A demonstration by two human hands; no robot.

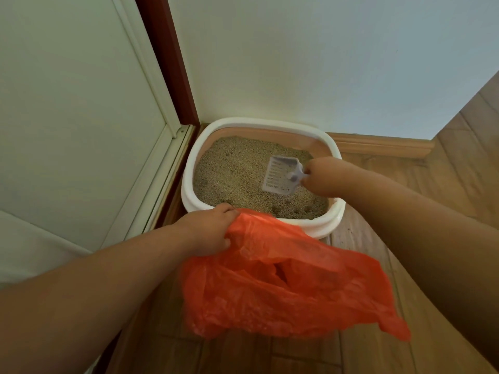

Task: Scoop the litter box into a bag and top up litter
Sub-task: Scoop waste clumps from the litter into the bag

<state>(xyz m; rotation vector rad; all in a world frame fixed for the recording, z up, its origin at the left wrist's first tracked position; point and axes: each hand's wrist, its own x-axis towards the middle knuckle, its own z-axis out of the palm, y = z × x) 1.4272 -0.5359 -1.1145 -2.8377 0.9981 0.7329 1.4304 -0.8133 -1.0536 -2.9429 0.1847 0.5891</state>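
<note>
Both arms reach forward, left hand (pixel 210 230) and right hand (pixel 321 176) each curled in a grip.

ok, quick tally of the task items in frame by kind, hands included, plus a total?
Litter box: 1, white rim, filled with litter
Scoop: 1, pale slotted plastic, over the litter
Bag: 1, orange plastic
Hands: 2, left hand grips the bag, right hand grips the scoop handle
Total: 5
</note>
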